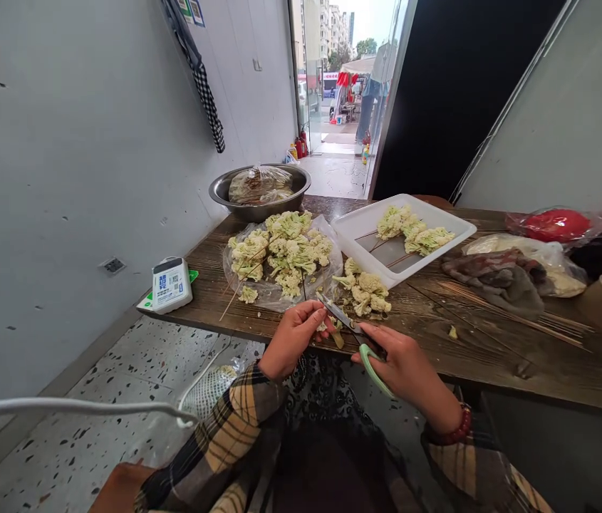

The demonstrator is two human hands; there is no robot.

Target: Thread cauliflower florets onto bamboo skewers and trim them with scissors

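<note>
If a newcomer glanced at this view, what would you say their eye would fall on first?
Probably the pale cauliflower florets, heaped on clear plastic in the middle of the dark wooden table. Nearer the viewer, the right hand holds green-handled scissors, with the blades close to the left hand. The white tray beyond, to the right, and the metal basin at the back left might draw a glance next.

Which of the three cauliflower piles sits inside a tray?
The rightmost yellow-green cauliflower pile, inside the white rectangular plastic tray; the large left pile and small middle pile lie outside.
</note>
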